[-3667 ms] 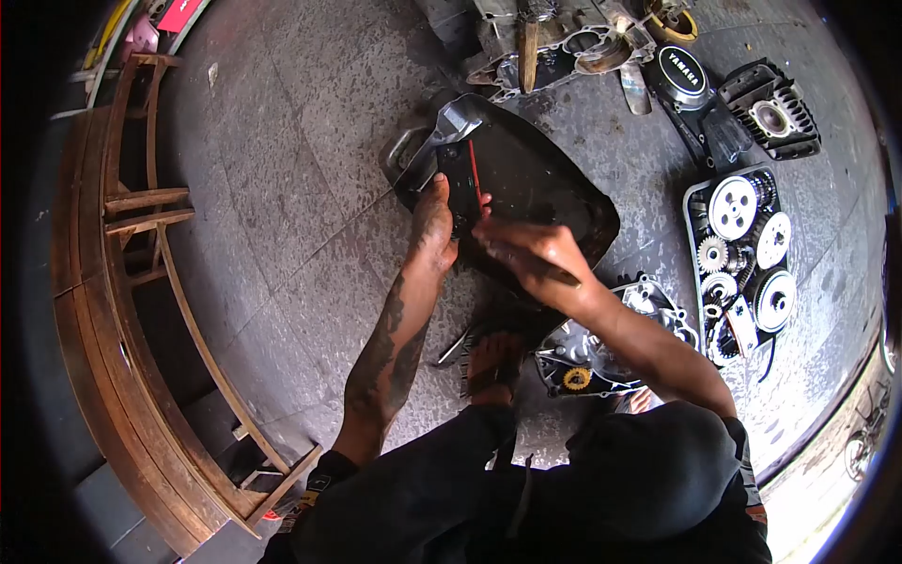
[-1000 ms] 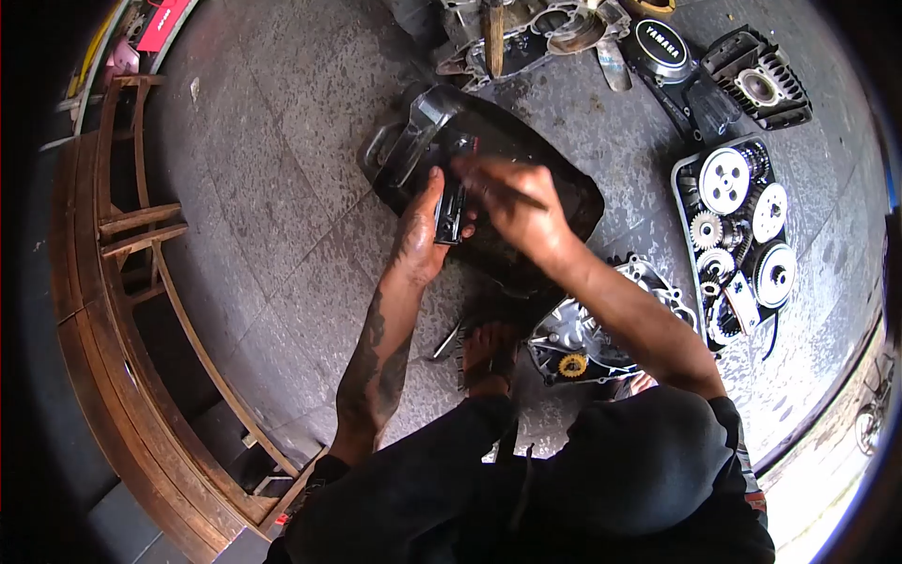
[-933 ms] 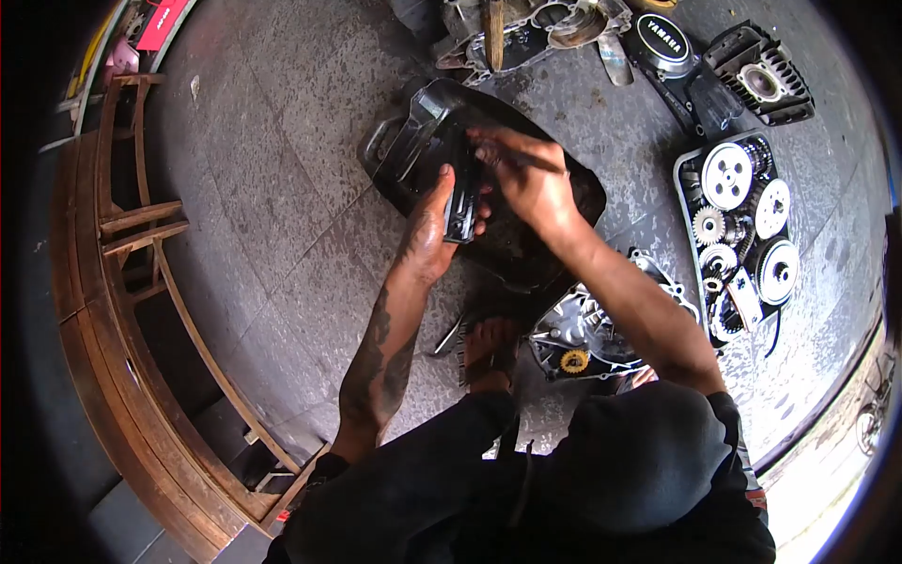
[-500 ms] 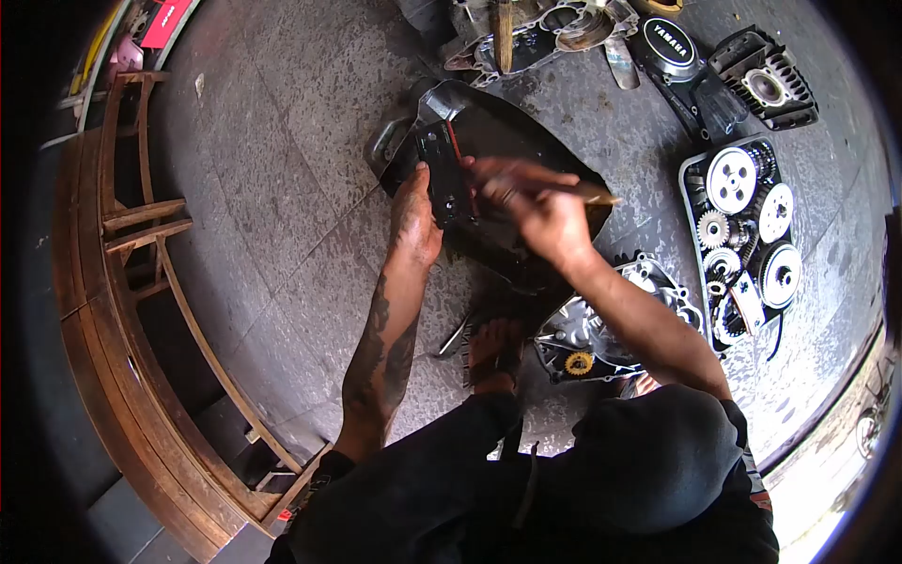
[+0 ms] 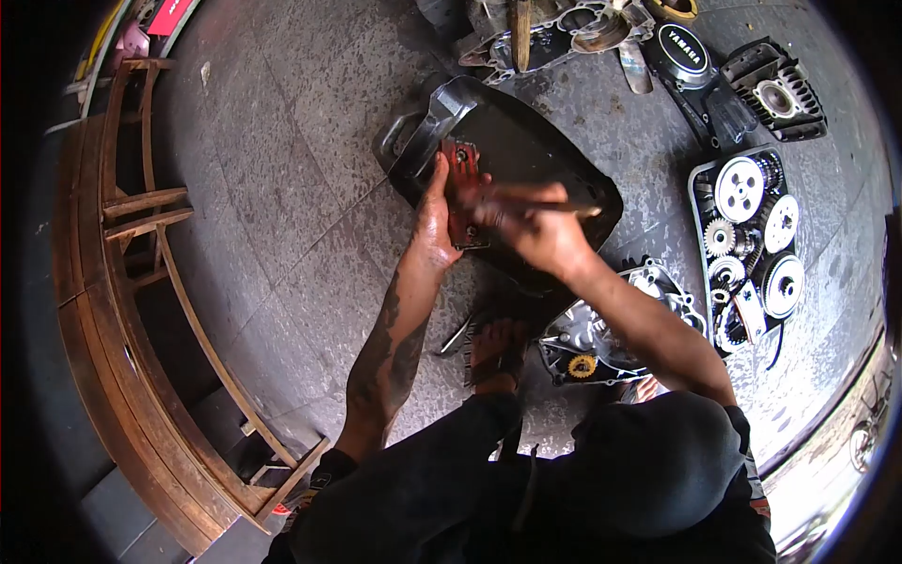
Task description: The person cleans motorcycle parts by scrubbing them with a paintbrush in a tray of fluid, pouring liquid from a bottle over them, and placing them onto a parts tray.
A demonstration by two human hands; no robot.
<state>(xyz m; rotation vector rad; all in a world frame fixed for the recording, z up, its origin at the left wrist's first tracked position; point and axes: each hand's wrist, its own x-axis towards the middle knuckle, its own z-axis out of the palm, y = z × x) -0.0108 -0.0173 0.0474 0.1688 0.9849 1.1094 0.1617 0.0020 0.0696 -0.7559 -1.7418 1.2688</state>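
My left hand [image 5: 435,221] grips a small rectangular part [image 5: 462,158] with a reddish face turned up and a round hole near each end. Its thumb lies along the part's left edge. My right hand [image 5: 545,230], closed on a brush-like tool with a wooden handle [image 5: 584,211], is over the part's right side. Motion blurs its fingertips, and the tool's working end cannot be made out. Both hands are above a black pan [image 5: 601,183] on the floor, which has dark liquid inside.
A tray [image 5: 697,202] of gears stands at the right, with a cylinder block [image 5: 775,97] and YAMAHA cover [image 5: 683,52] beyond. An open engine case [image 5: 615,329] lies near my foot. More casings [image 5: 601,33] sit at the top, and a wooden frame [image 5: 117,376] runs along the left.
The part in my left hand has turned from its black side to its reddish face. My right hand has kept moving over it with the tool. The view has shifted slightly.
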